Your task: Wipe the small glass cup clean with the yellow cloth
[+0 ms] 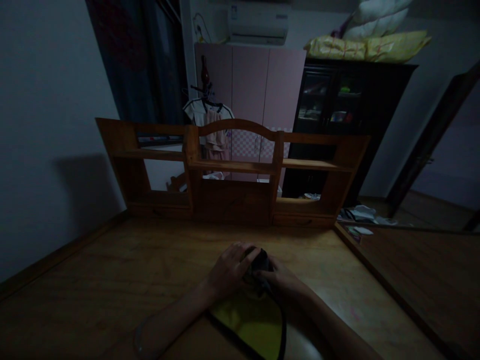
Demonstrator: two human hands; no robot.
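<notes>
A yellow cloth piece with black edging (249,317) lies toward me over the wooden boards, and its far end is bunched into a dark, crumpled part (258,265). From the left, my left hand (230,267) wraps over that dark part with bent fingers. My right hand (283,277) grips the same bunch from the other side, its thumb lying across the front. The dim light blurs the folds, so the exact kind of the cloth piece cannot be made out. Parts of the fingers are hidden in the fabric.
A wooden shelf unit (234,166) stands along the far edge of the wooden surface (150,260). A white wall (48,150) bounds the left side. On the right runs a raised wooden edge (378,275). Pink (249,85) and black cabinets (378,100) stand behind.
</notes>
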